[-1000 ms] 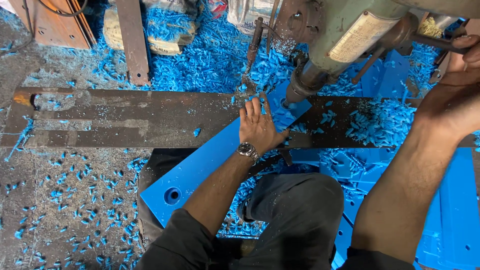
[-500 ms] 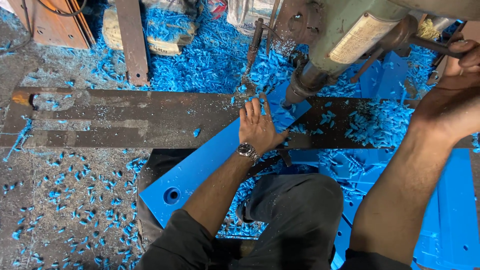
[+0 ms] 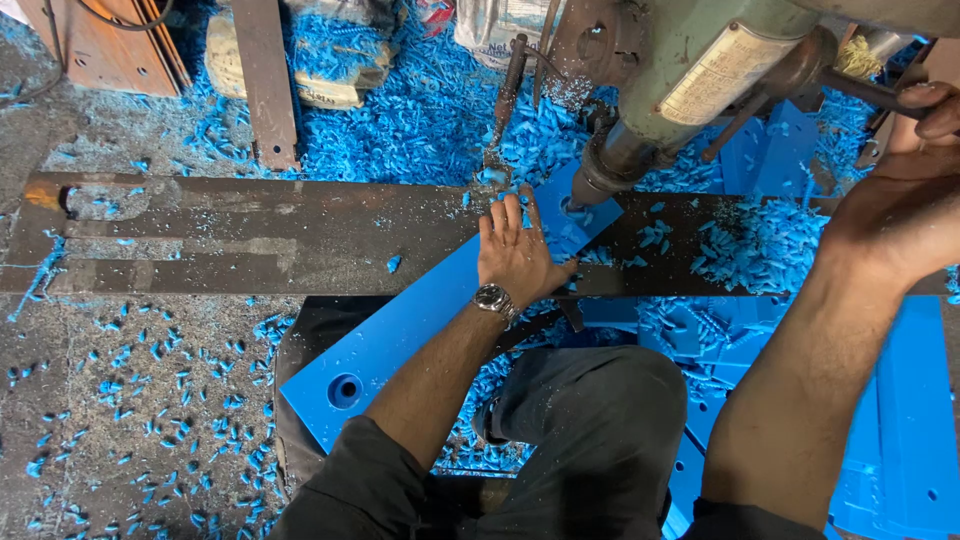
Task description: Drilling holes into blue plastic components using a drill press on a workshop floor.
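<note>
A long blue plastic plate (image 3: 400,330) with a round hole near its lower end lies slantwise across a dark steel bed (image 3: 250,235). My left hand (image 3: 515,255), a watch on its wrist, presses flat on the plate's upper part, fingers spread. The plate's top end sits under the spindle of a green drill press (image 3: 680,80). My right hand (image 3: 900,200) is raised at the right edge, fingers closed around the press's metal feed handle (image 3: 850,88).
Blue plastic shavings (image 3: 420,110) cover the floor and the bed. More blue plates (image 3: 900,420) are stacked at the lower right. A rusty steel bar (image 3: 265,80) and wooden boards (image 3: 110,45) stand at the top left. My knee (image 3: 600,410) is below the bed.
My right hand has shifted slightly on the handle. The left hand and the blue plate have stayed in place.
</note>
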